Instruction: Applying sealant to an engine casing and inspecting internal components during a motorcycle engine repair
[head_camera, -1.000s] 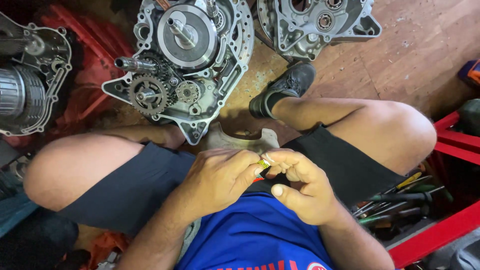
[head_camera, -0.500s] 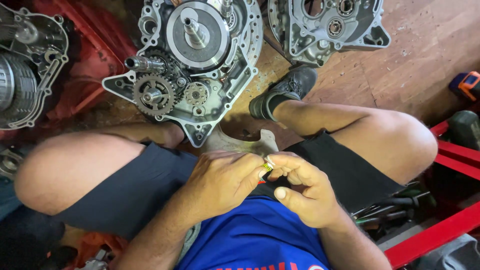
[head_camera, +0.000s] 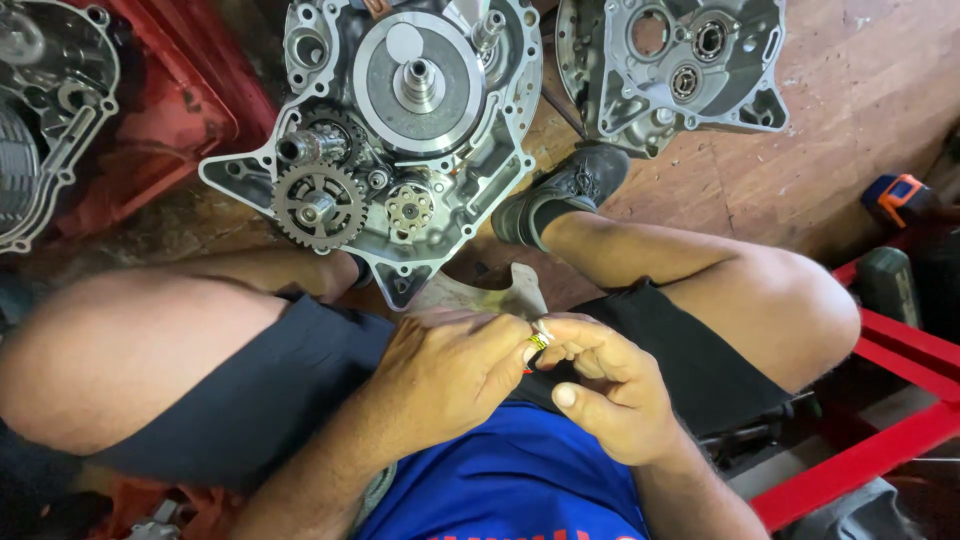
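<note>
My left hand (head_camera: 445, 375) and my right hand (head_camera: 610, 390) meet in my lap, fingertips pinched together on a small brass-coloured ring-shaped part (head_camera: 538, 341). Both hands close around it; most of the part is hidden by my fingers. Just beyond my hands lies a pale flat metal piece (head_camera: 480, 295) on the floor between my legs. An open engine crankcase half (head_camera: 400, 130) with gears and a round flywheel lies on the floor ahead of my knees.
A second crankcase half (head_camera: 670, 65) lies at the far right on the wooden floor. Another engine part (head_camera: 40, 120) sits at the left on red cloth. A red metal frame (head_camera: 880, 440) and an orange-and-blue tool (head_camera: 900, 195) are on the right.
The view has shifted, so the crankcase appears lower and nearer. My hands stay together on the small part, fingers working slightly.
</note>
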